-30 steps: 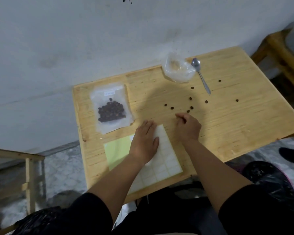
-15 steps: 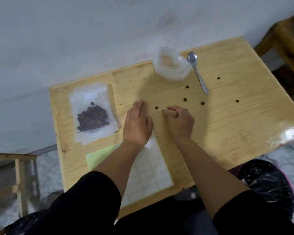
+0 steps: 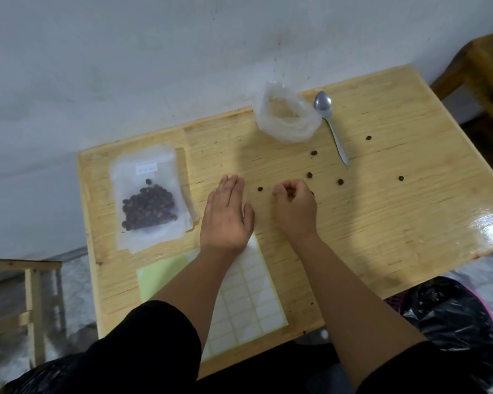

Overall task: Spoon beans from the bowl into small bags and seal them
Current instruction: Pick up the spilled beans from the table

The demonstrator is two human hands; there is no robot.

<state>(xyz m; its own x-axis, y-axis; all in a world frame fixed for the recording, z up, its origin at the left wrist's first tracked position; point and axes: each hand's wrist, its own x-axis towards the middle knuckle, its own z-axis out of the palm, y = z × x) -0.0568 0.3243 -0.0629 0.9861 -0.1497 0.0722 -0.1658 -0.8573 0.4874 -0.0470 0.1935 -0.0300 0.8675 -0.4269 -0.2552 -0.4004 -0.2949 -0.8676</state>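
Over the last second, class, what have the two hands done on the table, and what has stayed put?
The left hand slid forward off the label sheet, lying flat on the table. The right hand, fingers curled, moved left among the loose beans, apparently gathering them; what it holds is hidden. The filled bag, empty bag and spoon did not move.
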